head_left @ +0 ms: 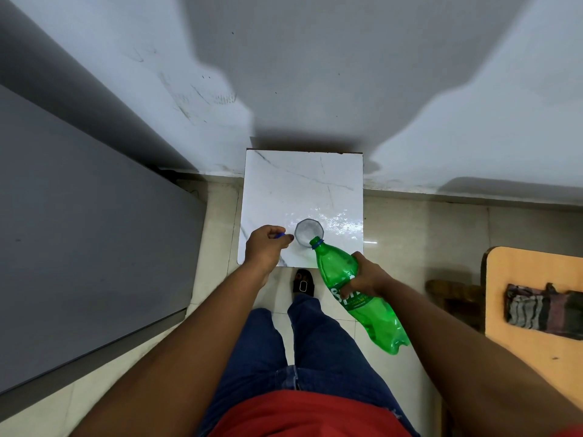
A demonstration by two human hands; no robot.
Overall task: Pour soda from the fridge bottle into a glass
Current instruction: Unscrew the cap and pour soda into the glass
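Note:
A clear faceted glass (307,232) stands on the near part of a small white marble-top table (299,187). My right hand (366,275) grips a green soda bottle (356,294) around its label. The bottle is uncapped and tilted, its open blue-ringed mouth (316,242) resting over the glass's near rim. The glass shows pale contents. My left hand (265,247) hovers just left of the glass, fingers closed on a small blue cap (279,235).
The grey fridge door (79,247) fills the left side. A white wall rises behind the table. An orange tabletop (536,279) with a striped cloth (542,307) is at right. My legs and a sandal (303,282) are below the table edge.

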